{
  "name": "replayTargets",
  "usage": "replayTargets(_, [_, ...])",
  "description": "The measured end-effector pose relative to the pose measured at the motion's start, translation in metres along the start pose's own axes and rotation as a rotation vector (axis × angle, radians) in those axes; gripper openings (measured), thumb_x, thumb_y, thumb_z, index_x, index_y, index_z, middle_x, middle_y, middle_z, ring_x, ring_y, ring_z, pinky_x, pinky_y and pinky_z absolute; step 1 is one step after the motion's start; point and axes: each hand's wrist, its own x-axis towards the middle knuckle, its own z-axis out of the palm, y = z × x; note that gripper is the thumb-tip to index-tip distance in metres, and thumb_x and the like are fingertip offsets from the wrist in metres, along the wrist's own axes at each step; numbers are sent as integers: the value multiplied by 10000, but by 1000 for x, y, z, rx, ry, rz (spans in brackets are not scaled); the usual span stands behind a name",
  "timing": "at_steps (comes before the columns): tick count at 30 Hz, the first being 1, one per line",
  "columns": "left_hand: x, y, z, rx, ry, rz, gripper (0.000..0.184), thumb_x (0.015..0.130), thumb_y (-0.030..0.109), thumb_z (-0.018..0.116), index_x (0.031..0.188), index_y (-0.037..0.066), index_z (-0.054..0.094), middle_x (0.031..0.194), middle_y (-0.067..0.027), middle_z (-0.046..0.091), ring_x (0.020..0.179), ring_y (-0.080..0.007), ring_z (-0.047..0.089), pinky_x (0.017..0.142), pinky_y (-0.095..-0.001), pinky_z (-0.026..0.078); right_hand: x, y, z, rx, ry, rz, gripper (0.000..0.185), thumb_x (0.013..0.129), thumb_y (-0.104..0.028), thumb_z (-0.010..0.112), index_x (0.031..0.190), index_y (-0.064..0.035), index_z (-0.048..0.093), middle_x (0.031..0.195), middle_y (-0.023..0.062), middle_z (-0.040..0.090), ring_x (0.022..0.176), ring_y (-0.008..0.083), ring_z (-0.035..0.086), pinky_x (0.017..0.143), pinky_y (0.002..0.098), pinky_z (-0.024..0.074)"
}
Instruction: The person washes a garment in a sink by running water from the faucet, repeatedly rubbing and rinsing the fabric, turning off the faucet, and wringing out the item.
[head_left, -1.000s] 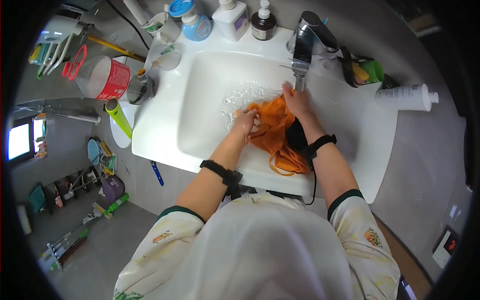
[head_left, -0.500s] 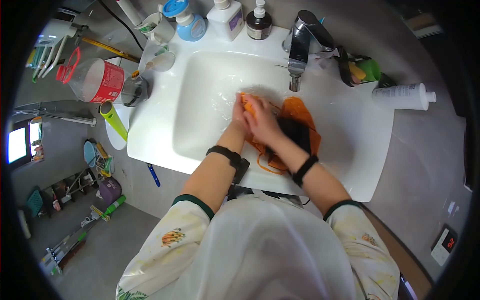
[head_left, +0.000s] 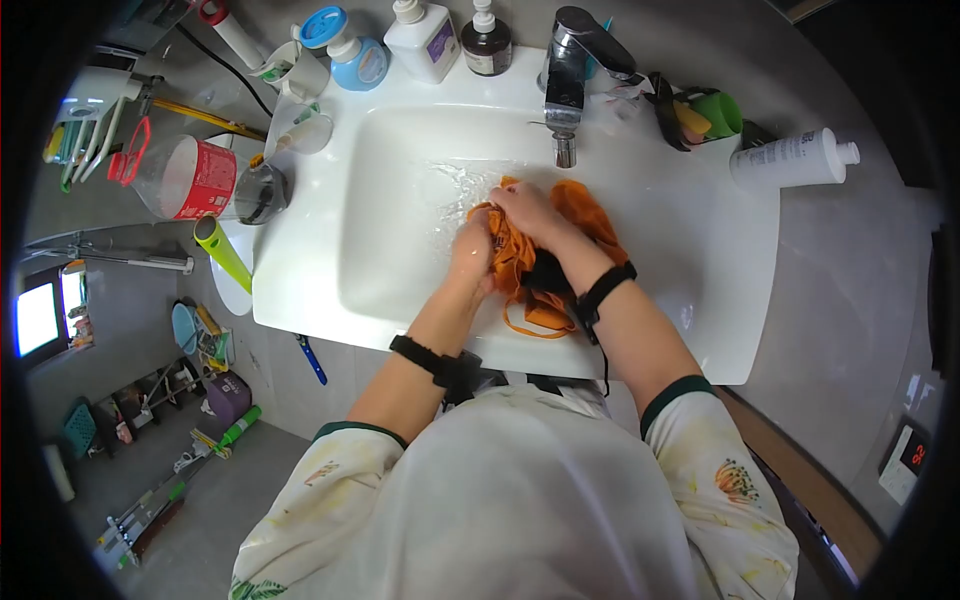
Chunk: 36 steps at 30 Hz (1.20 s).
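A wet orange and black cloth (head_left: 515, 255) with a thin orange cord lies bunched in the white sink (head_left: 355, 215), part of it spread along the front right rim. My left hand (head_left: 474, 250) is closed round the cloth's left side, wet with drops on the skin. Gripping a fold of its upper edge, my right hand (head_left: 527, 210) sits just above and to the right. Rippling water shows left of the hands. The chrome faucet (head_left: 566, 105) stands behind them, its spout tip above the cloth. Folds hide some of my fingertips.
Along the sink's back edge stand a blue pump bottle (head_left: 358, 62), a white pump bottle (head_left: 425, 45) and a dark pump bottle (head_left: 487, 45). A white bottle (head_left: 795, 160) lies at the right corner, a large plastic jug (head_left: 190, 175) at the left.
My hands, pressed together around the orange fabric before, are now farther apart, with cloth stretched between them. The left hand has come lower; the right is higher. The view has shifted slightly.
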Motion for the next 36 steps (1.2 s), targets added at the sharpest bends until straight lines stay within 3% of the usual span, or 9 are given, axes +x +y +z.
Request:
replayTargets(3, [1, 24, -10, 406, 199, 177, 346, 967, 293, 441, 1179, 35, 532, 1027, -81, 627, 925, -169, 631, 814, -322, 521, 18, 9, -23, 60, -67, 60, 607, 890, -492, 529, 955, 99, 651, 924, 247, 680, 886, 385, 649, 853, 421, 484])
replayTargets(5, [43, 22, -48, 633, 248, 288, 427, 945, 331, 497, 1300, 94, 484, 1215, -144, 546, 1062, -252, 577, 883, -364, 496, -16, -42, -43, -571, 220, 98, 549, 900, -470, 527, 1106, 29, 628, 1155, 236, 615, 1045, 366, 601, 887, 434, 475])
replayTargets(7, [47, 19, -46, 1607, 418, 120, 538, 913, 371, 549, 1412, 233, 400, 1417, -201, 329, 1213, -378, 426, 983, -420, 422, -32, -19, -17, -911, 121, -29, 498, 905, -435, 536, 1252, -78, 509, 1252, 234, 519, 1138, 362, 529, 926, 458, 451])
replayTargets(11, [48, 5, -37, 1968, 135, -92, 677, 848, 443, 621, 1451, 346, 326, 1484, -206, 170, 1267, -440, 309, 1080, -441, 309, -32, 36, 4, -1381, -261, -435, 420, 928, -307, 505, 1345, -272, 476, 1287, 164, 479, 1154, 350, 513, 901, 464, 474])
replayTargets(16, [72, -3, -49, 1237, 391, 118, 675, 846, 552, 595, 1335, 103, 477, 1367, -218, 397, 1175, -384, 454, 1002, -460, 399, 4, 15, -18, -696, 122, -105, 356, 904, -214, 564, 1255, -167, 521, 1120, 183, 583, 982, 357, 598, 837, 427, 492])
replayTargets(18, [51, 12, -12, 250, 114, -183, 729, 842, 682, 497, 1234, 69, 541, 1228, -195, 540, 1079, -345, 554, 935, -468, 455, 15, 32, 0, -443, 328, -313, 282, 894, -154, 584, 1165, -86, 544, 989, 193, 622, 937, 364, 609, 804, 427, 489])
replayTargets(21, [86, 2, -33, -203, -119, -258, 795, 816, 771, 421, 1212, 95, 554, 1163, -171, 587, 1010, -321, 598, 893, -460, 485, -68, -22, 17, -339, 192, -590, 385, 908, -174, 571, 1274, -92, 483, 1068, 205, 575, 971, 395, 588, 831, 441, 485])
replayTargets(22, [99, -4, -63, -391, -622, -336, 731, 854, 715, 442, 1179, 71, 558, 1091, -168, 619, 980, -314, 613, 884, -438, 498, -95, -32, 21, -322, 56, -478, 413, 909, -165, 565, 1300, -99, 448, 1096, 222, 552, 966, 407, 582, 804, 452, 496])
replayTargets(36, [-10, 11, 9, 207, 140, -92, 320, 965, 343, 444, 1078, 67, 562, 920, -66, 621, 825, -187, 617, 730, -347, 515, -20, -3, -29, -385, 19, -107, 521, 957, -391, 463, 855, 83, 655, 838, 276, 646, 827, 445, 629, 781, 481, 489])
